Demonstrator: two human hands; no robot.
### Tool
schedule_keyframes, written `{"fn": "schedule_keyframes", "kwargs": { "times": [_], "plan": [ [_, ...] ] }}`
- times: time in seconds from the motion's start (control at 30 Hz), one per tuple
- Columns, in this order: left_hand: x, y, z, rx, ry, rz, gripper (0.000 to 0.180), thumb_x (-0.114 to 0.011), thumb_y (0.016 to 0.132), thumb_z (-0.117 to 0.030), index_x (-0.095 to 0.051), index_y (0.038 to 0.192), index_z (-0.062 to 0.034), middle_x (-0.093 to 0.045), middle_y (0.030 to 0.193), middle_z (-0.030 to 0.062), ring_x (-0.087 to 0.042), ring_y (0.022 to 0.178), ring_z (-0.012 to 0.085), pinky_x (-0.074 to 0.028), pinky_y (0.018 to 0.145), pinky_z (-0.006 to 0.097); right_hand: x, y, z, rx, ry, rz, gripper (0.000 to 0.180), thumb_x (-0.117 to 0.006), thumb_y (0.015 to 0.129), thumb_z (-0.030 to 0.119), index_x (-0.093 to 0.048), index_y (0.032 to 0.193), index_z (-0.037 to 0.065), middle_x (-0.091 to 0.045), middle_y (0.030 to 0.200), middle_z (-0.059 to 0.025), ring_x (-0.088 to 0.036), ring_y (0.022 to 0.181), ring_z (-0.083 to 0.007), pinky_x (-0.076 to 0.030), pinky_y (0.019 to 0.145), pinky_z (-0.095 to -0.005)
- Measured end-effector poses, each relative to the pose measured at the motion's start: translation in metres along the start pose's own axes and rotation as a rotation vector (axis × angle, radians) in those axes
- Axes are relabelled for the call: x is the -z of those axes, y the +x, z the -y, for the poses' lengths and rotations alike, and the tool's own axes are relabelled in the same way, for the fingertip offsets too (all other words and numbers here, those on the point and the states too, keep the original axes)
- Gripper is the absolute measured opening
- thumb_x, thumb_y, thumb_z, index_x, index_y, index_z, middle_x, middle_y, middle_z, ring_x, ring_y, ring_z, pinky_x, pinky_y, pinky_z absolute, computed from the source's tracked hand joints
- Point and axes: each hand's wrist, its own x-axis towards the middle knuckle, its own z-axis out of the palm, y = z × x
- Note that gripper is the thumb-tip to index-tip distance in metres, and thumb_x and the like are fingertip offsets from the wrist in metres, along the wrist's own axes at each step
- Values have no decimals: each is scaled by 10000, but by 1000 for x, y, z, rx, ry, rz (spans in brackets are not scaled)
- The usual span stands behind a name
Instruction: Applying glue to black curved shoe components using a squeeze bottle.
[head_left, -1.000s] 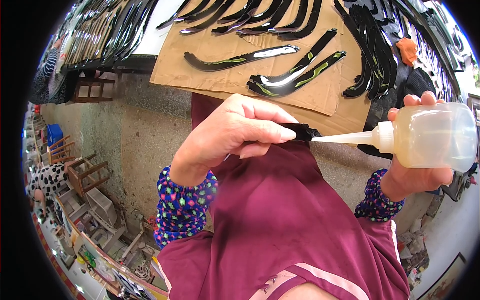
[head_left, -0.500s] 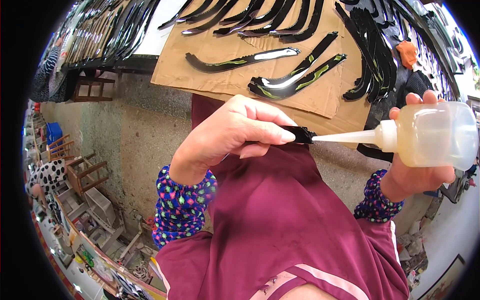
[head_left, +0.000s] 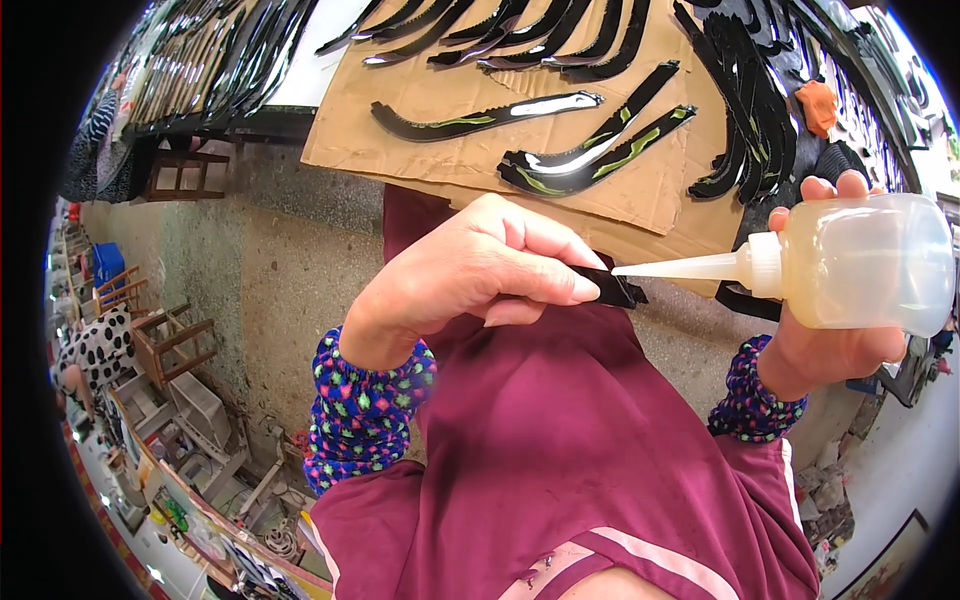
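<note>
Between thumb and fingers, my left hand (head_left: 480, 262) pinches a black glossy strip (head_left: 622, 288); only its right end shows, the rest being hidden by the hand. My right hand (head_left: 820, 350) is wrapped round a translucent squeeze bottle (head_left: 865, 265) lying on its side in the grip, part-filled with pale liquid. The bottle's long tapered nozzle (head_left: 680, 266) points left, its tip at the strip's upper edge close to my left fingertips. Beyond my hands, a curved black strip (head_left: 480, 122) and a pair of curved black strips (head_left: 590, 170) with yellow-green marks lie on cardboard (head_left: 400, 165).
More black strips (head_left: 540, 35) line the cardboard's far side, with a heap (head_left: 735, 110) at its right. An orange crumpled thing (head_left: 818, 108) lies right of it. Many strips (head_left: 215, 60) cover a table at far left. Wooden stools (head_left: 175, 345) stand left, near a person in spotted clothing (head_left: 95, 350).
The bottle has shifted slightly left and up, so its nozzle tip moved from the strip's right end to nearer my left fingertips. The strip's end tilted a little downward.
</note>
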Motion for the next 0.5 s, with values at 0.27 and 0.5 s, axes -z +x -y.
{"fn": "schedule_keyframes", "kwargs": {
  "times": [0.27,0.5],
  "plan": [
    [1,1,1,-14,14,-6,200,-616,745,-20,-614,930,56,-535,600,-2,-352,418,20,-226,378,173,2,0,-1,-1,-34,3,1018,-726,564,563,-288,1288,-2,-359,1287,-216,-398,1152,-393,-410,864,-532],
    [3,2,3,-25,-1,4,208,-621,738,-21,-612,929,61,-553,621,12,-360,418,23,-235,377,174,8,-1,-2,8,-24,28,1015,-723,566,564,-291,1284,-9,-376,1272,-217,-410,1140,-391,-423,856,-532]
  ]
}}
